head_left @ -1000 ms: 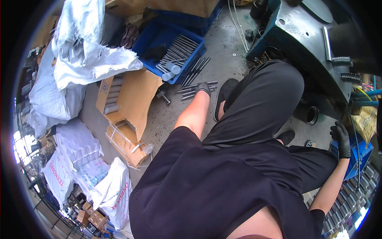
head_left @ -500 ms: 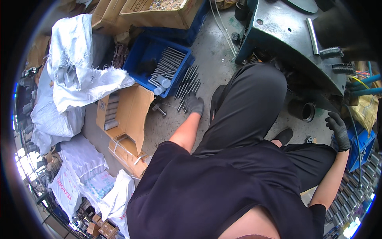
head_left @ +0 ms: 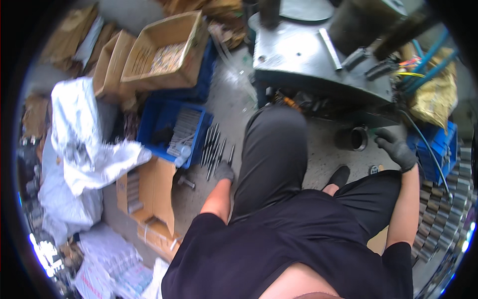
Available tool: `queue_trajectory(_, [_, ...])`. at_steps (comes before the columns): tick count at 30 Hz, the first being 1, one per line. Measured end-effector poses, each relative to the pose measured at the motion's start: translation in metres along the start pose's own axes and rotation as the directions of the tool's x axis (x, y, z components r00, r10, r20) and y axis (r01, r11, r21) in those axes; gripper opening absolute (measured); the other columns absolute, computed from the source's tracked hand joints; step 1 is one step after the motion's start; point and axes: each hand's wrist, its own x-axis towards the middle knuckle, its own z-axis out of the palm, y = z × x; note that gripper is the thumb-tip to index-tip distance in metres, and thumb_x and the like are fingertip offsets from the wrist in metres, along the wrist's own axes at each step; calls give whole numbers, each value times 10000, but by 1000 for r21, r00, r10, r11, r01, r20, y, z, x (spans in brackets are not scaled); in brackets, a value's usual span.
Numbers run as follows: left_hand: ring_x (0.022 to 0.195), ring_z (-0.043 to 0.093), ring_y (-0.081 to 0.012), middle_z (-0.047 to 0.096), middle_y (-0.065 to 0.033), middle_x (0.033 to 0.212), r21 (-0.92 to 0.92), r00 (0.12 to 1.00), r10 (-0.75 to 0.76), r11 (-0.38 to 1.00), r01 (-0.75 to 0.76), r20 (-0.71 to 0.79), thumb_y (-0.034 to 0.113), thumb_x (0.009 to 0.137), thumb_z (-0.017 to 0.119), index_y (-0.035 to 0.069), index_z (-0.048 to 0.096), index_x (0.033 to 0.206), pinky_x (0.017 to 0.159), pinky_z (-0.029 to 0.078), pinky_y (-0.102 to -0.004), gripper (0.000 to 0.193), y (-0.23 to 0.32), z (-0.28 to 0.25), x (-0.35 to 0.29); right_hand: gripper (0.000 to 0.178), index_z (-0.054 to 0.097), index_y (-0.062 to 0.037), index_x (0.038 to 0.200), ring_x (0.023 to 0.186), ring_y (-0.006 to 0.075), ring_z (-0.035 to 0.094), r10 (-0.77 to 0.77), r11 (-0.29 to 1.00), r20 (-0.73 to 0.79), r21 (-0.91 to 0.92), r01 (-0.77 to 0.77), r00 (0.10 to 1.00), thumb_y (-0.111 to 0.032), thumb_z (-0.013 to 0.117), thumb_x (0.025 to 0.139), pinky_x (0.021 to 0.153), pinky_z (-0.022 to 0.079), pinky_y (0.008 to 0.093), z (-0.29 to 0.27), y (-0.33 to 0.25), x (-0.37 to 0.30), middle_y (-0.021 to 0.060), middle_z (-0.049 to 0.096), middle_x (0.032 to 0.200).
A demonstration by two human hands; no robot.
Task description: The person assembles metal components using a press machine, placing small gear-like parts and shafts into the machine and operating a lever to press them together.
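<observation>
My left hand (head_left: pixel 224 172), in a dark grey glove, is low over the floor with its fingers closed. A slim dark metal rod (head_left: pixel 232 154) sticks up from the fingers. Just left of it, several similar metal rods (head_left: pixel 211 146) lie side by side on the floor, next to a blue bin (head_left: pixel 194 158) holding more rods (head_left: pixel 185 127). My right hand (head_left: pixel 397 149), in a dark glove, is raised at the right with its fingers apart and nothing in them. Beyond that hand, a dark hollow cylinder (head_left: pixel 358 139) lies on the floor.
A metal machine table (head_left: pixel 298 65) stands ahead, bearing a bright bar (head_left: pixel 330 49) and coiled springs. An open carton (head_left: pixel 158 192) and white sacks (head_left: pixel 74 209) are at the left. On the right are a blue crate (head_left: pixel 434 154) and stacked metal cylinders (head_left: pixel 443 219).
The view has turned, shifting the machine table left. My left hand has closed, and a rod now stands apart from the others at its fingers. My right hand has reached forward, its fingers spreading.
</observation>
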Motion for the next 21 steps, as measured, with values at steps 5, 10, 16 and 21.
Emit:
queue_trajectory(5, [1186,681,-434,723,-263,1207,-87,1000,1,996,0,15,397,928,648,42,705,1180,978,533,-526,439,-40,9,21,395,687,1,1296,1137,247,695,-81,993,-11,-89,80,997,-264,685,1004,982,537,377,1,-25,1,160,736,1237])
queue_trajectory(10, [1019,717,-339,744,-216,1066,-531,976,119,824,-199,-182,296,906,713,-4,663,1178,873,551,-450,408,-66,1,11,429,669,-4,1322,1144,285,707,-173,985,-101,-42,170,980,-249,715,973,1008,550,379,-5,-36,-9,171,739,1236])
queue_trajectory(16, [761,494,-101,520,26,894,-907,904,123,50,-417,-409,188,875,714,94,591,1022,680,427,-270,214,45,-188,-45,418,675,-3,1302,1092,291,729,-345,937,-276,-148,315,897,-224,744,954,968,573,377,-44,-89,-30,183,748,1203])
queue_trajectory(21, [900,626,-215,622,-84,992,-695,646,271,-394,-602,-713,222,985,595,67,580,1146,866,533,-380,224,171,-364,-124,342,703,-10,1233,987,330,743,-515,846,-570,-219,486,640,-196,746,949,882,590,397,-52,-105,13,184,756,1107])
